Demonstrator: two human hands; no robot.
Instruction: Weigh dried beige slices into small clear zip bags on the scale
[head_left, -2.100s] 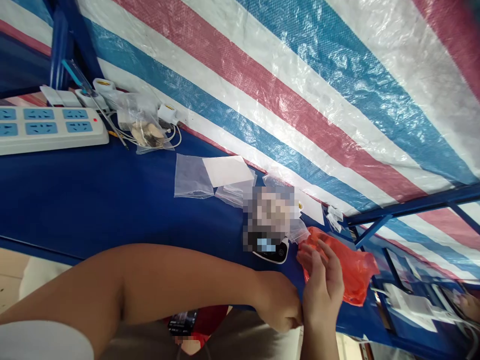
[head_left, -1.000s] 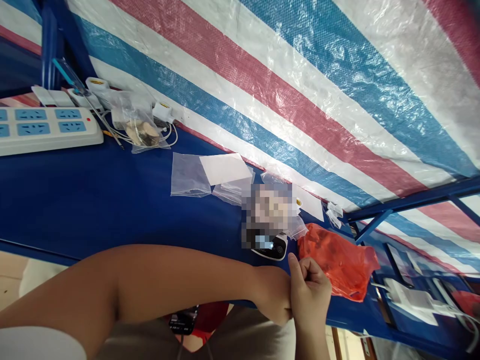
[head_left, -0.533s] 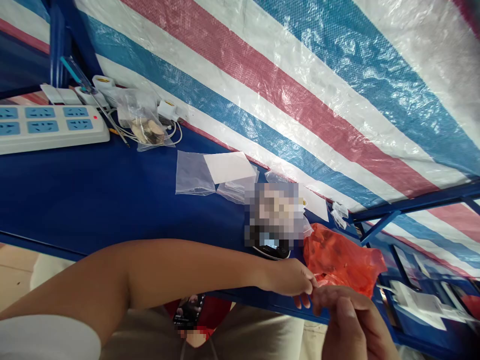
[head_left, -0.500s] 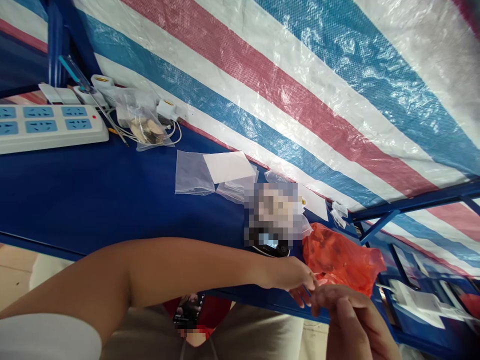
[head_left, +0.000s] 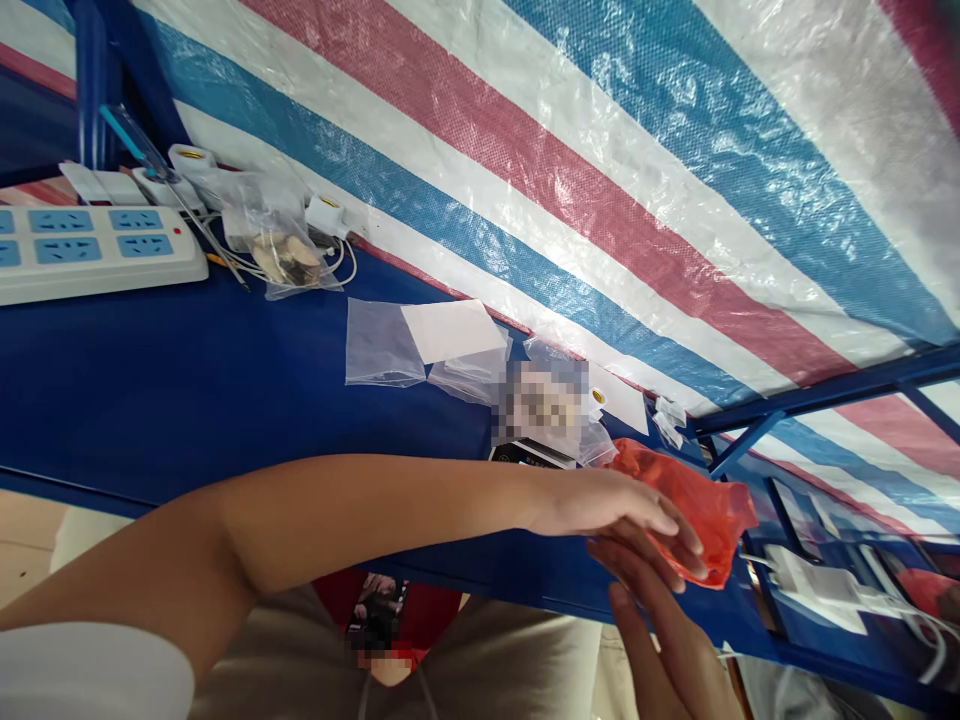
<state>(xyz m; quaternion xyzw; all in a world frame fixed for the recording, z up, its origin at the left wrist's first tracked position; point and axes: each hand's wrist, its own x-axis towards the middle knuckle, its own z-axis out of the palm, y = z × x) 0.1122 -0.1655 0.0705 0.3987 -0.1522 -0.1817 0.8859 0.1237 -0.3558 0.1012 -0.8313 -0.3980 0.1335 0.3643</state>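
My left hand (head_left: 615, 510) reaches across the blue table (head_left: 187, 390) from the left. Its fingers are stretched out flat and lie on the near side of a crumpled orange plastic bag (head_left: 709, 500). My right hand (head_left: 660, 630) comes up from the bottom edge, just under the left hand. Its fingers are straight and apart, and their tips reach the bag's lower edge. Neither hand grips anything. Just behind the left wrist sits a small dark device (head_left: 532, 453) with a blurred item on top.
Clear zip bags (head_left: 382, 345) and white paper (head_left: 454, 328) lie mid-table. A white power strip (head_left: 97, 250), a bag of small parts (head_left: 277, 250) and cables sit far left. White adapters (head_left: 817, 585) lie right. A striped tarp (head_left: 600, 150) hangs behind.
Half a second ago both hands were pinched together at the table's near edge. Now both have opened and moved right onto the orange bag.
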